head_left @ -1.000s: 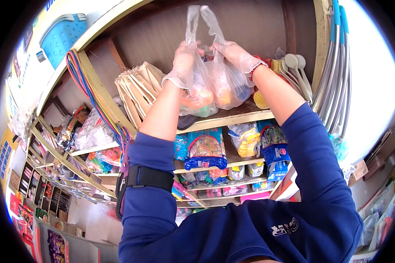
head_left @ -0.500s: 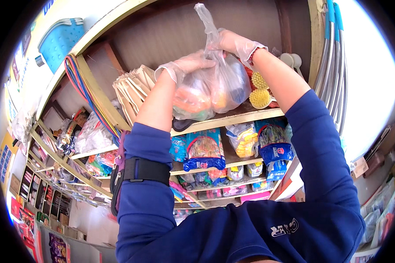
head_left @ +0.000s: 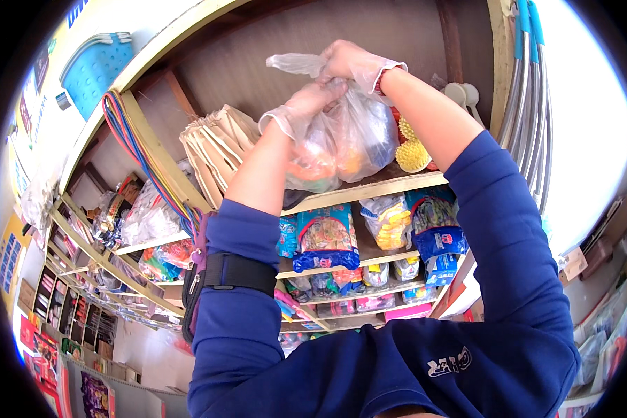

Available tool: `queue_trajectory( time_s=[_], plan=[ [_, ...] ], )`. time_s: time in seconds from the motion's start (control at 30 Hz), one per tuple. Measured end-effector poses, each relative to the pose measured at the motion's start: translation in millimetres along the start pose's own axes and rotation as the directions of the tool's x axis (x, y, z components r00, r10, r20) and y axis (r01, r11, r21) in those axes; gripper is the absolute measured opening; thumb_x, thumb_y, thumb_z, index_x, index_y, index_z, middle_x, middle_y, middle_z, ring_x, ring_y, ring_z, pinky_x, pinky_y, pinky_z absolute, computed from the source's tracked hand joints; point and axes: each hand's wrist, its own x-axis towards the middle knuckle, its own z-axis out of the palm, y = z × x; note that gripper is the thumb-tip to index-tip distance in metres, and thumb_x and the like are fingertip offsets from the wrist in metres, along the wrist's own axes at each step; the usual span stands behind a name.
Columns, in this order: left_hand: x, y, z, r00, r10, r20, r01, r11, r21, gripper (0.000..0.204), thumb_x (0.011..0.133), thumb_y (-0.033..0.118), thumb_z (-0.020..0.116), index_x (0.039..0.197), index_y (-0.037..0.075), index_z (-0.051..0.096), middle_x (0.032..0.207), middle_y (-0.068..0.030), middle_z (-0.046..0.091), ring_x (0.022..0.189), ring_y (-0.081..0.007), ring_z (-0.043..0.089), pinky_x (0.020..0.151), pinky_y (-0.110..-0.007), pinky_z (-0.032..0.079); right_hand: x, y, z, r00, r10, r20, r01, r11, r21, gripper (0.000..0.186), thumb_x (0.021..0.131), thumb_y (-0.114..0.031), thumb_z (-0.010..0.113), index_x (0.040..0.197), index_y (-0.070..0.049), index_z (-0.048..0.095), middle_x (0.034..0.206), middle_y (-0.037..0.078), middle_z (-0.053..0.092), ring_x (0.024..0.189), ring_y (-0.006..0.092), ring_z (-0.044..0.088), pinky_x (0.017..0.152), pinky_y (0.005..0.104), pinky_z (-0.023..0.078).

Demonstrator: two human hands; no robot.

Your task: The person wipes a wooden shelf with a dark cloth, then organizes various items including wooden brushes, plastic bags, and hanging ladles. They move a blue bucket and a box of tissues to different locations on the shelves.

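On the upper shelf [head_left: 369, 191] sits a full, clear plastic bag [head_left: 348, 143] with orange, blue and other coloured contents showing through. Its neck is gathered between my hands, and the loose top sticks out to the left. My right hand [head_left: 348, 63], in a thin see-through glove, is closed round the bag's neck. Lower and to the left, my left hand [head_left: 312, 99], gloved the same way, is closed on the gathered plastic just below it. What exactly its fingertips pinch is partly hidden.
Brown paper bags [head_left: 212, 150] stand left of the plastic bag. Yellow scrub brushes [head_left: 412, 155] lie to its right. Packaged goods [head_left: 327, 237] fill the shelves below. Coloured cords [head_left: 143, 157] hang on the left post, metal hoses [head_left: 533, 104] on the right. Blue baskets [head_left: 99, 73] hang at upper left.
The bag's top, upright before, now bends to the left. My left hand has moved up and right from the bag's side to its neck; the right hand has shifted slightly left.
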Motion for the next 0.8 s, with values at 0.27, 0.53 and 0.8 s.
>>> queue_trajectory(
  time_s=[0.27,0.53,0.8],
  plan=[
    [12.4,-16.4,-29.3,0.985,-0.022,-0.169,0.04,0.994,0.105,0.02,0.092,0.028,0.058,0.081,0.011,0.057,0.063,0.0056,0.044,0.057,-0.0074,0.037,0.055,-0.023,0.03,-16.3,3.6,-21.9,0.969,0.147,0.197,-0.074,0.94,-0.334,0.043,0.078,-0.049,0.067,0.085,-0.006,0.068,0.056,0.0,0.046,0.048,0.0098,0.042,0.043,0.0274,0.035],
    [19.7,-6.8,-22.2,0.948,-0.204,-0.244,0.196,0.979,-0.06,0.019,0.093,0.025,0.054,0.087,0.008,0.056,0.063,0.0016,0.05,0.052,-0.0094,0.047,0.048,-0.024,0.041,-14.0,33.3,-5.6,0.983,0.131,0.129,-0.134,0.991,0.009,0.043,0.086,-0.044,0.059,0.074,-0.003,0.061,0.063,0.006,0.057,0.054,0.0172,0.054,0.05,0.0307,0.043],
    [20.8,7.5,-20.5,0.904,-0.285,-0.317,0.323,0.943,0.074,0.018,0.093,0.021,0.051,0.094,0.005,0.057,0.07,-0.0055,0.059,0.053,-0.012,0.053,0.048,-0.025,0.045,-53.8,-8.9,36.9,0.977,0.019,-0.21,-0.09,0.939,-0.332,0.027,0.071,-0.028,0.067,0.088,-0.008,0.073,0.093,0.02,0.068,0.09,0.0347,0.066,0.078,0.0415,0.052]
  ],
)
